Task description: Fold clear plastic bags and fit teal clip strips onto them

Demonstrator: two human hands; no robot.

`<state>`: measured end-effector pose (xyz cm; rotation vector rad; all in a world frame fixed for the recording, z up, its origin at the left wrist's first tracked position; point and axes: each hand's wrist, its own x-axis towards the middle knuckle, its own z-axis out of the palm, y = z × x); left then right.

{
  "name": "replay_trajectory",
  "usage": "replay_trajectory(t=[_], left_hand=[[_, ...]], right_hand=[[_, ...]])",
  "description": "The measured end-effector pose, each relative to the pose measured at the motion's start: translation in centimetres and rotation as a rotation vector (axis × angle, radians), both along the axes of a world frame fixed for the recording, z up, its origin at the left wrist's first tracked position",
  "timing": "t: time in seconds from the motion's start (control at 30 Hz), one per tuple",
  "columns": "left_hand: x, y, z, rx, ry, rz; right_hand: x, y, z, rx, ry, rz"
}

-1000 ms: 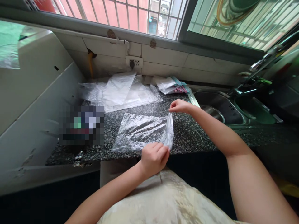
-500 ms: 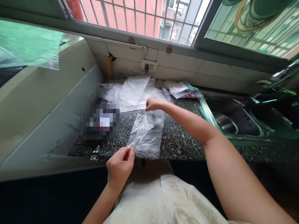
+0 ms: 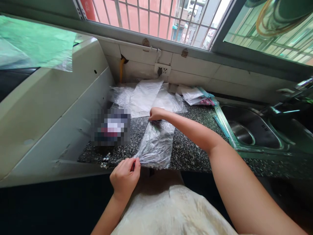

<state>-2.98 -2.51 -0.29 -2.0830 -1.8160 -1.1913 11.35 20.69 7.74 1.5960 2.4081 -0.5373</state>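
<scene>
Nearest the camera, a cream patterned garment was seen across the lap, just below the table's front edge. The left hand was curled at that edge, its fingers pinched on the near left corner of a clear plastic bag. The bag was laid flat and folded narrow on the speckled dark table, its long side running away from the body and its near end reaching the table's edge. At the far end, the right hand was closed on the bag's far left corner, fingers pressed down toward the stone, with the forearm stretched across from the right.

To the left of the bag, well apart from it, a blurred-out item was placed against a pale slanted panel. To the right, a steel sink was set into the table. Beyond the right hand, several loose clear plastic sheets were spread near the tiled wall, and a small stack of packets was lying beside them, close to the sink's far corner. A wall socket was mounted above, under a barred window.
</scene>
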Motion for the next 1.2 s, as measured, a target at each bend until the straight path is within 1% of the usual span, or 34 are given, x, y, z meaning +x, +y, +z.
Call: replay_trajectory(t=[0.13, 0.23, 0.3, 0.37, 0.43, 0.5, 0.57, 0.6, 0.63, 0.73, 0.87, 1.0, 1.2], left_hand=[[-0.1, 0.0, -0.4, -0.002, 0.002, -0.014], [-0.7, 0.0, -0.6, -0.006, -0.027, -0.002], [-1.3, 0.0, -0.4, 0.051, -0.059, 0.025], [-1.6, 0.0, 0.2, 0.148, -0.077, 0.001], [-1.2, 0.0, 1.0, 0.22, -0.064, -0.122], [0.0, 0.2, 1.8, 0.24, -0.023, -0.292], [1.6, 0.4, 2.3, 0.213, 0.043, -0.456], [2.5, 0.6, 2.4, 0.194, 0.085, -0.512], [3.2, 0.7, 2.3, 0.171, 0.123, -0.542], [4.6, 0.9, 1.7, 0.108, 0.204, -0.557], [5.1, 0.7, 0.6, 0.044, 0.236, -0.521], [5.1, 0.4, 0.0, 0.028, 0.247, -0.523], [5.3, 0.4, -0.2, 0.022, 0.245, -0.533]], right_hand=[[0.2, 0.1, -0.3, 0.01, 0.034, -0.028], [1.1, 0.2, -0.1, 0.024, 0.073, -0.066], [2.4, 0.2, 0.2, 0.032, 0.105, -0.098], [4.1, -0.1, 0.6, 0.036, 0.14, -0.132], [6.2, -0.6, 0.8, 0.033, 0.173, -0.173], [8.3, -1.2, 0.8, 0.021, 0.196, -0.216], [10.2, -2.0, 0.5, 0.003, 0.217, -0.255], [11.0, -2.5, 0.2, -0.011, 0.228, -0.273], [11.6, -2.9, -0.1, -0.027, 0.239, -0.29], [12.7, -4.0, -1.1, -0.075, 0.278, -0.337], [12.5, -4.9, -2.0, -0.122, 0.315, -0.389], [11.9, -4.7, -2.0, -0.139, 0.322, -0.41], [12.0, -4.3, -1.8, -0.121, 0.324, -0.429]])
